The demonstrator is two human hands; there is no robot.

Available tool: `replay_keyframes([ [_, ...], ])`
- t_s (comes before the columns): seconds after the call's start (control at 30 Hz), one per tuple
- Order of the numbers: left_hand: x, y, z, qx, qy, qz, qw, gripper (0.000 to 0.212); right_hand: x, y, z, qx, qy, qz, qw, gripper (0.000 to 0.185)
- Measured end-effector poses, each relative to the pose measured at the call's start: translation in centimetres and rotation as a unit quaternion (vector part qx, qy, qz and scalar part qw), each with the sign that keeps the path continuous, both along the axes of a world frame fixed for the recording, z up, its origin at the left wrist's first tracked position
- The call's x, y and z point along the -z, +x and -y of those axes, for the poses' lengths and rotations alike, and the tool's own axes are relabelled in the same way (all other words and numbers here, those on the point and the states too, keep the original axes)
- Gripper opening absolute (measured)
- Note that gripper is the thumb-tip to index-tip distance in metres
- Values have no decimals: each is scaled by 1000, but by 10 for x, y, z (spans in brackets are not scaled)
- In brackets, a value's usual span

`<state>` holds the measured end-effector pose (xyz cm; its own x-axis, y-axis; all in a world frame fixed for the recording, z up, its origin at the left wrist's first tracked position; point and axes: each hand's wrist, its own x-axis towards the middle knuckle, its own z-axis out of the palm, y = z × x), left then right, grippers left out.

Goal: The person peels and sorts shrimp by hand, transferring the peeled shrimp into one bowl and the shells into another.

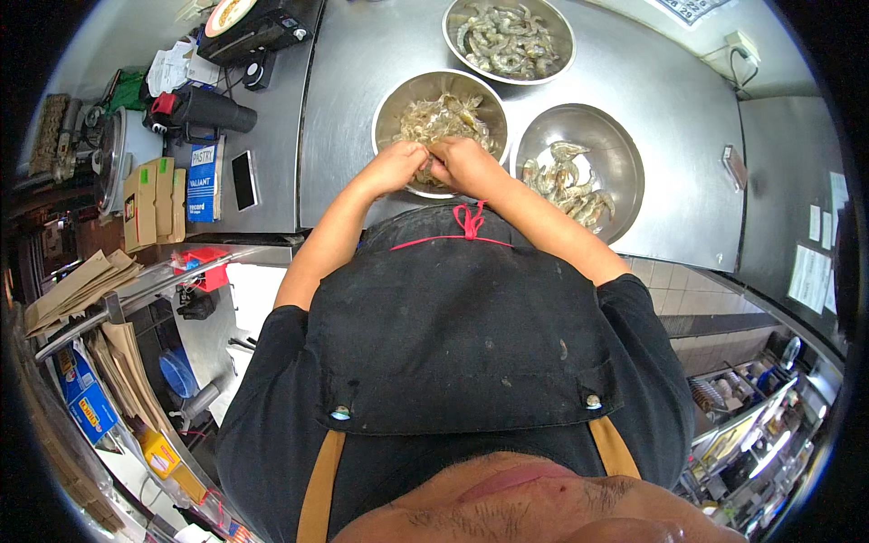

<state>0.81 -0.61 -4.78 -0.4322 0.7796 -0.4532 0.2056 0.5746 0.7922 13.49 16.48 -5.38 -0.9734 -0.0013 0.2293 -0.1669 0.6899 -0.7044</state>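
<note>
My left hand (400,167) and my right hand (467,163) meet over the near rim of a steel bowl (387,117). Their fingertips pinch together around what looks like a shrimp, mostly hidden by the fingers. Inside that bowl lies a pile of shrimp shells and heads (445,121). To the right, under my right forearm, a second steel bowl (626,159) holds several shrimp (563,178) with shells on. Farther back stands a third steel bowl (563,42), filled with greyish shrimp (508,42) that look headless.
All three bowls rest on a stainless steel table (686,156). A small flat object (734,167) lies near its right edge. On the left counter are a smartphone (244,180), a blue record book (205,180), a black tumbler (216,112) and cardboard boxes (151,202).
</note>
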Motion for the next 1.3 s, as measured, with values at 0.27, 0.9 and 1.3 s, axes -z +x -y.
replay_keyframes([
  [0.27, -12, 0, -2, 8, -10, 2, 1000, 34, -2, -3, 1, 12, -67, 19, 997, 18],
  [0.9, -37, -1, 5, -46, 52, 257, 964, 27, 14, -5, -9, 23, -383, 114, 916, 10],
  [1.3, -26, 37, -6, -149, 133, 103, 974, 37, 7, -7, -6, 181, -388, 90, 899, 10],
])
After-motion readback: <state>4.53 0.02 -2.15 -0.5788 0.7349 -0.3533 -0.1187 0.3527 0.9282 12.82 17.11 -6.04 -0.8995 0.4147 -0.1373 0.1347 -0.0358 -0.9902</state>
